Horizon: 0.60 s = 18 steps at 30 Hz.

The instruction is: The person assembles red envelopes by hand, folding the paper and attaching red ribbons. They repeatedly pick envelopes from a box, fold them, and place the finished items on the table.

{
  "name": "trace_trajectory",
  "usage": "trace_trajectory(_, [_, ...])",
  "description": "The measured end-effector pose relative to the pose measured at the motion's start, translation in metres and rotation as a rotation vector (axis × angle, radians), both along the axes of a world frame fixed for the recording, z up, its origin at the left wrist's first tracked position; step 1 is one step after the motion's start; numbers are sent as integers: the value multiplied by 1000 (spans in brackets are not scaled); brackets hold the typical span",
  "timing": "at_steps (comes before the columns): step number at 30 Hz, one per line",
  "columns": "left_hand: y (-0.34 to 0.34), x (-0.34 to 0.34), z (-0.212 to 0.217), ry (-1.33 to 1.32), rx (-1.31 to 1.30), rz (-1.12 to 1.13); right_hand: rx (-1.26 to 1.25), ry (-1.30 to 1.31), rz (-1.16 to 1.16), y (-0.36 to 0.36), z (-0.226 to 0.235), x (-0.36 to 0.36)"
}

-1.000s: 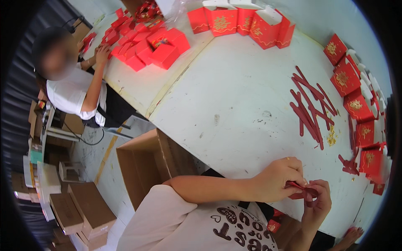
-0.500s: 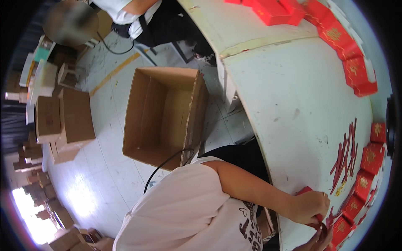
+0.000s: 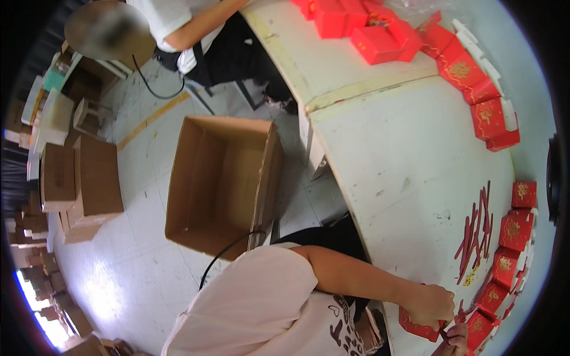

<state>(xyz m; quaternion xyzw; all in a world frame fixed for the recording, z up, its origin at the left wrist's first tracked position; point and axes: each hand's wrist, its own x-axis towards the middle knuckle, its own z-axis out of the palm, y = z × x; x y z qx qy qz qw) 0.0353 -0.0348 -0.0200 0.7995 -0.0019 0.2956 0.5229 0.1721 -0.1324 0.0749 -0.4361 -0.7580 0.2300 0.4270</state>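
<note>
My left hand [image 3: 430, 305] is closed over a red box [image 3: 417, 325] near the table's front edge, its fingers curled down at the box's side. Just beside it, my right hand [image 3: 456, 341] is partly cut off by the lower edge of the picture. Its fingers pinch close to a dark red strip [image 3: 460, 308] that sticks up between the hands; the exact grip is hard to make out. Farther up the table lie several loose dark red strips [image 3: 475, 231], with a small heap of yellow bits [image 3: 471, 276] at their near end.
Red boxes with gold print [image 3: 515, 230] line the table's right side, and more red boxes [image 3: 377, 44] stand at the far end. A large open carton [image 3: 217, 178] is on the floor left of the table. Beyond it are stacked cartons [image 3: 95, 178] and a seated co-worker [image 3: 196, 29].
The view has shifted a little. More of the red box shows under my left hand, and my right hand sits slightly lower. The co-worker's arm now reaches out over the table.
</note>
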Motion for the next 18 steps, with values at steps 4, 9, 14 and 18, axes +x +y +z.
trace_trajectory(4, [0, -13, 7, -12, 5, -17, -44, -28, -59, -3, 10, -13])
trace_trajectory(9, [-12, -17, 5, -143, -93, 138, -42, 136, -508, -20, -27, -14])
trace_trajectory(14, [-17, -23, 5, -230, -102, 209, -22, 168, -591, -34, -21, -42])
trace_trajectory(18, [-17, -17, 11, -257, -134, 180, 57, -120, -620, -43, -18, -43])
